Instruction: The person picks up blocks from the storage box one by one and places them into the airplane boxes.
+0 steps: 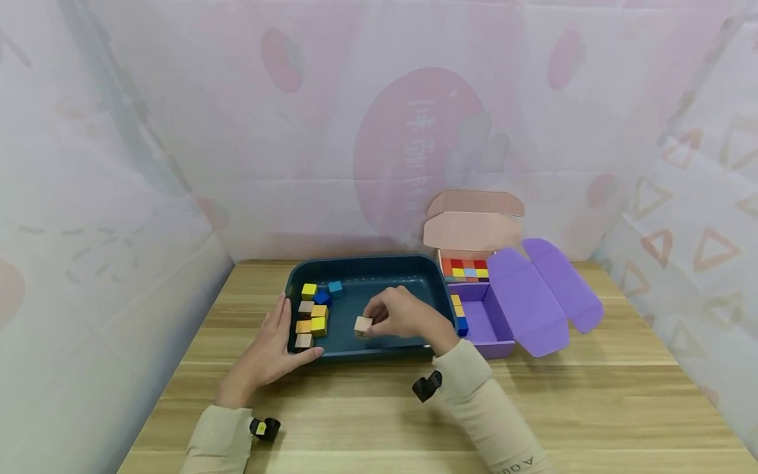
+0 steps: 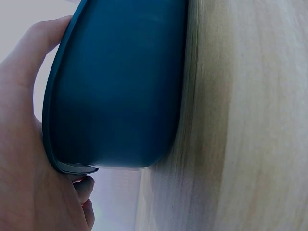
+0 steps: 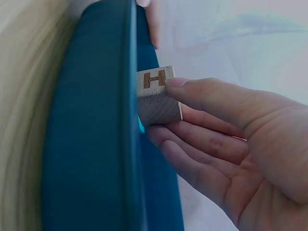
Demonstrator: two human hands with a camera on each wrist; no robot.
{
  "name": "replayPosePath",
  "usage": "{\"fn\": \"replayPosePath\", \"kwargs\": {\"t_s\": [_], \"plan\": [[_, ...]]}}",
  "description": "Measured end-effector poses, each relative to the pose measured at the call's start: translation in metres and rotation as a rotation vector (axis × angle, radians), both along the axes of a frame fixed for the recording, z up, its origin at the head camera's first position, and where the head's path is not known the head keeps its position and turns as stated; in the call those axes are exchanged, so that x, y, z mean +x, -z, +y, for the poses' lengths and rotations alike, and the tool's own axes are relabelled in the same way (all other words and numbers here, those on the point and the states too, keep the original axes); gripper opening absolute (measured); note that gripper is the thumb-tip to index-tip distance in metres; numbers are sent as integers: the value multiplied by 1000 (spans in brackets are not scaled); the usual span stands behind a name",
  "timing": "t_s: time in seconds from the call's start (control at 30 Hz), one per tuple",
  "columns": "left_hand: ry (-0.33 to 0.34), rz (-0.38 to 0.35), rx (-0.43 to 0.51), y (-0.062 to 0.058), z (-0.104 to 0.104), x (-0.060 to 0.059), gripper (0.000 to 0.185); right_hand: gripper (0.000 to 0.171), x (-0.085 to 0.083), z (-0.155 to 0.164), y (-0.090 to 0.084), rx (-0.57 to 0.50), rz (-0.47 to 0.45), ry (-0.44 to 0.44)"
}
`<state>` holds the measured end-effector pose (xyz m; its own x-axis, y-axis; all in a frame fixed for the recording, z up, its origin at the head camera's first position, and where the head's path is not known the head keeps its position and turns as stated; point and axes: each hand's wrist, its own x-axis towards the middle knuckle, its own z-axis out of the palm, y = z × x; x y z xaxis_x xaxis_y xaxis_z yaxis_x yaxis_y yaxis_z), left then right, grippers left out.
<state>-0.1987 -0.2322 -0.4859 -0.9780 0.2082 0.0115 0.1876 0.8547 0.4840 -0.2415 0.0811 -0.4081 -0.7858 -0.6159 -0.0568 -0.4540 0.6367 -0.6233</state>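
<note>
My right hand pinches a plain wooden letter block between thumb and fingers, over the middle of a dark teal tray. In the right wrist view a brown letter H shows on the face of this wooden letter block, just past the tray rim. My left hand rests on the tray's near left corner, fingers extended along the left side and thumb over the front rim. Beside it in the tray lie several blocks: yellow cubes, a blue cube, a lighter blue cube and plain wooden ones.
Right of the tray stands an open purple box with a few blocks along its left side and its lid folded out rightward. Behind it, an open peach box holds rows of coloured blocks. Printed cloth encloses the wooden table.
</note>
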Motion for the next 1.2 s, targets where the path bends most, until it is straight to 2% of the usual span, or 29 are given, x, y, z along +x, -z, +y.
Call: {"fn": "replayPosePath", "kwargs": {"t_s": [0.33, 0.6, 0.83, 1.03, 1.2], "plan": [[11, -3, 8, 0, 2, 2, 133, 19, 6, 48, -11, -54, 45, 52], [14, 2, 3, -1, 2, 2, 133, 19, 9, 91, -20, -97, 36, 124], [10, -2, 3, -1, 1, 2, 134, 17, 7, 125, -18, -81, 102, 221], [7, -4, 9, -1, 1, 2, 133, 21, 10, 146, -22, -93, 96, 303], [5, -7, 6, 0, 2, 1, 133, 25, 15, 159, -25, -101, 77, 408]]}}
